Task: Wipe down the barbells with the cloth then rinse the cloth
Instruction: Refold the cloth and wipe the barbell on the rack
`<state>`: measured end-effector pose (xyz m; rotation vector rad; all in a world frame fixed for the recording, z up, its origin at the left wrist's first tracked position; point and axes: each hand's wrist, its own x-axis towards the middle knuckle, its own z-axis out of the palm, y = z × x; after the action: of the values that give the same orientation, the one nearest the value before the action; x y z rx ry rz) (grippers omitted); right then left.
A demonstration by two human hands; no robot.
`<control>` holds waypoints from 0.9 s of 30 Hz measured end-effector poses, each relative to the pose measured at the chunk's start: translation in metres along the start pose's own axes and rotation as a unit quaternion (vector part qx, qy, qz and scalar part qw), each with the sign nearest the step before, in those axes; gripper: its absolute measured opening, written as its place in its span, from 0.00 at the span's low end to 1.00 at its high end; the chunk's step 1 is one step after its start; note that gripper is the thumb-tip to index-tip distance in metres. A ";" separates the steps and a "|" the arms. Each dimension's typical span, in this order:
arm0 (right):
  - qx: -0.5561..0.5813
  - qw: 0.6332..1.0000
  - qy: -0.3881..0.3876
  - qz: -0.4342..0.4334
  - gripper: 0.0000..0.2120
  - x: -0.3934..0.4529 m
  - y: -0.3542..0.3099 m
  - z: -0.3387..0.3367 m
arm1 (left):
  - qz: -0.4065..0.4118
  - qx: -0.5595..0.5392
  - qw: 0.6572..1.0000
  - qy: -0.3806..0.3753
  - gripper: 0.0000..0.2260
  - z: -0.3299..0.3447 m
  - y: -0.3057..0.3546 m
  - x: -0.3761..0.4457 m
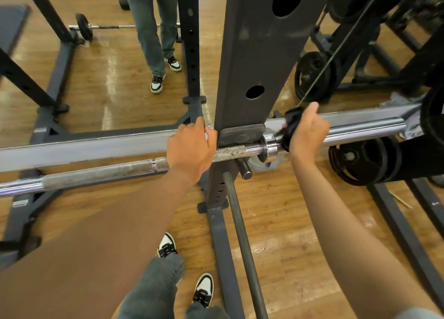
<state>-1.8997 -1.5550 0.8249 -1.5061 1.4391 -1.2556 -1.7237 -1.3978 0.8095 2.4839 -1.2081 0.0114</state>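
The left hand [192, 148] curls over the knurled shaft of the barbell [101, 173] just beside the rack upright [252, 61], steadying it. Past the collar, the right hand [308, 132] grips a dark cloth [292, 126] wrapped round the chrome sleeve [365, 128]. The sleeve may spin under the wiping, and the cloth could snag at the hook, pinching fingers against the upright.

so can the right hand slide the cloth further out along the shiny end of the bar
Probably yes. The right hand holds the cloth round the bar, and the shiny stretch beyond it looks bare up to the plate.
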 end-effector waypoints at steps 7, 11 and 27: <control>-0.155 0.961 -0.167 -0.154 0.18 -0.047 0.002 0.005 | -0.002 -0.002 1.000 0.000 0.13 0.000 0.001 0.000; -0.247 0.922 -0.196 -0.226 0.23 -0.061 0.024 -0.001 | 0.006 -0.006 1.000 0.007 0.13 0.003 -0.001 0.001; -0.219 0.921 -0.230 -0.226 0.19 -0.050 0.022 -0.012 | 0.009 -0.002 1.000 0.001 0.13 0.003 -0.001 0.001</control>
<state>-1.9139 -1.5078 0.7995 -2.3551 1.1285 -0.7471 -1.7232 -1.3989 0.8063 2.4682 -1.2294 0.0172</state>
